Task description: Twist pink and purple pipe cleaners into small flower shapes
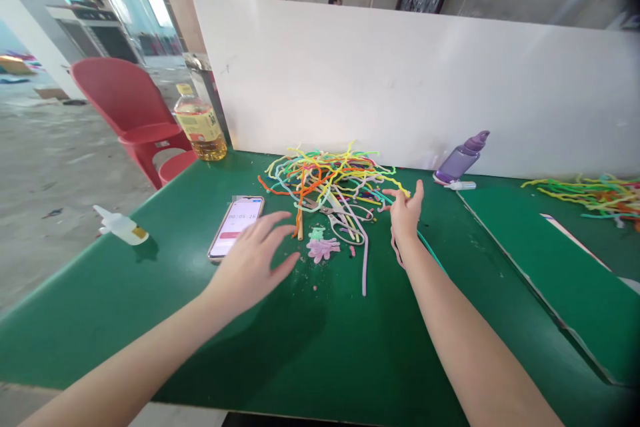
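Note:
My left hand (257, 257) hovers with fingers spread beside a phone (223, 230) showing a timer. To its right, a purple flower-like bundle of looped pipe cleaners (323, 250) lies near a small light green piece (317, 233). My right hand (405, 213) reaches to the right edge of a tangled heap of coloured pipe cleaners (320, 173), its fingers apart near a yellow strand; whether they touch it is unclear. Scissors (345, 223) lie at the front of the heap. A straight lilac pipe cleaner (365, 267) extends toward me.
A white glue bottle (123, 227) lies at left. A cooking oil bottle (200, 127) and a purple bottle (457, 160) stand by the white partition (400, 80). A green board (550, 273) and more pipe cleaners (590, 193) lie right. Red chairs (125, 100) stand beyond the table's left edge.

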